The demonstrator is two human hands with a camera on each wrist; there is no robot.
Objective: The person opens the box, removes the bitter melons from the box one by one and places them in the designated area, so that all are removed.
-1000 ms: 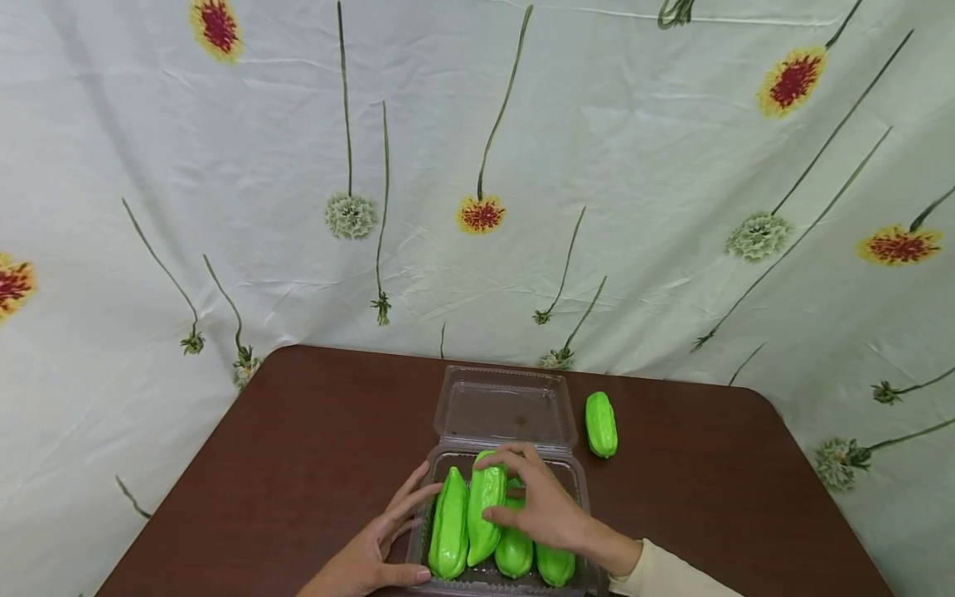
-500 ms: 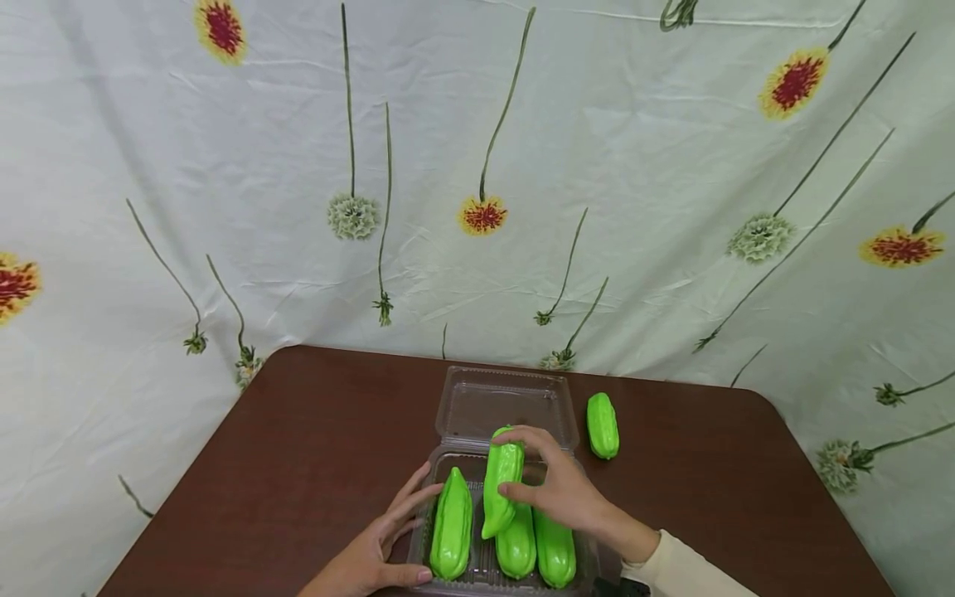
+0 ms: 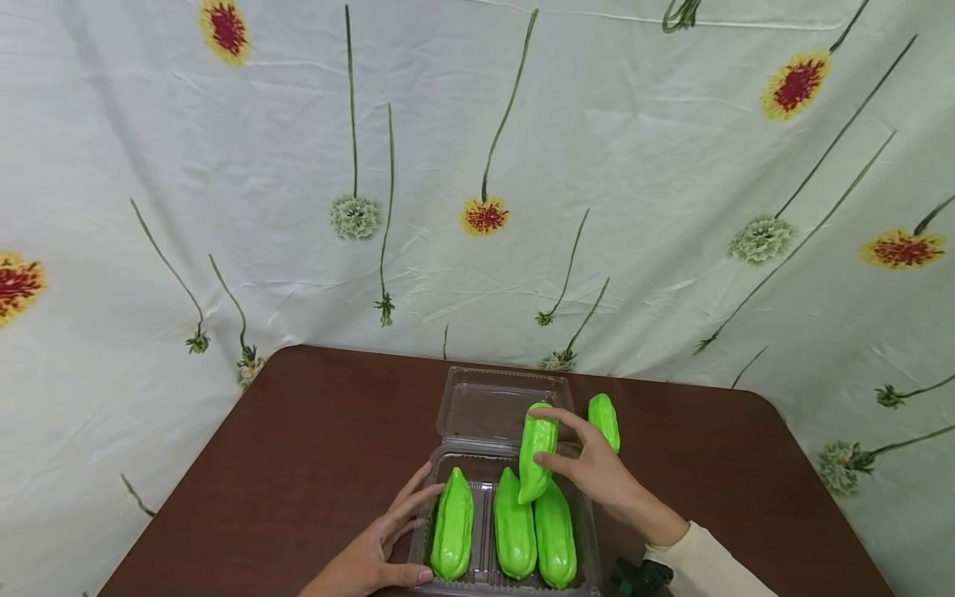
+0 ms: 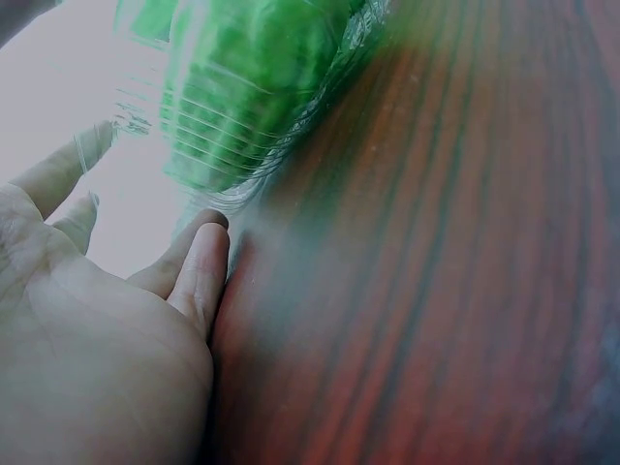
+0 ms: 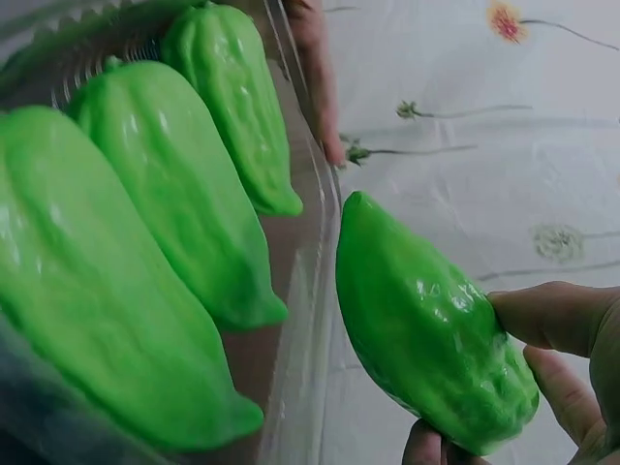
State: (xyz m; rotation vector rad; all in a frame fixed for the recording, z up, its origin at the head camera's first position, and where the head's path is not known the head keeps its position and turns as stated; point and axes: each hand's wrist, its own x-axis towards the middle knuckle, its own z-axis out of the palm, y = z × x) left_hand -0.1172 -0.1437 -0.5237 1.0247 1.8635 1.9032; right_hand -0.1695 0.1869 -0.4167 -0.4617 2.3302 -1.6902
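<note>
My right hand (image 3: 597, 477) pinches a bright green, glossy, ridged vegetable (image 3: 537, 452) with a tapered end, raised over the hinge side of a clear plastic clamshell box (image 3: 483, 506). In the right wrist view, thumb and fingers grip the blunt end of this vegetable (image 5: 426, 329), and its pointed end faces the box. Three alike vegetables lie in the box: one at the left (image 3: 452, 531), two side by side at the right (image 3: 515, 531). My left hand (image 3: 369, 551) rests at the box's left side, fingers extended along the rim, thumb at the front corner.
The box's transparent lid (image 3: 492, 406) lies folded back toward the rear of the dark brown table (image 3: 336, 439). Another green vegetable (image 3: 603, 419) lies right of the lid, partly behind my right hand. A flower-printed white cloth (image 3: 298, 166) hangs behind the table.
My right hand has lifted the vegetable out from beside the left one and carried it rightward and away from me, toward the hinge. My left hand has stayed at the box.
</note>
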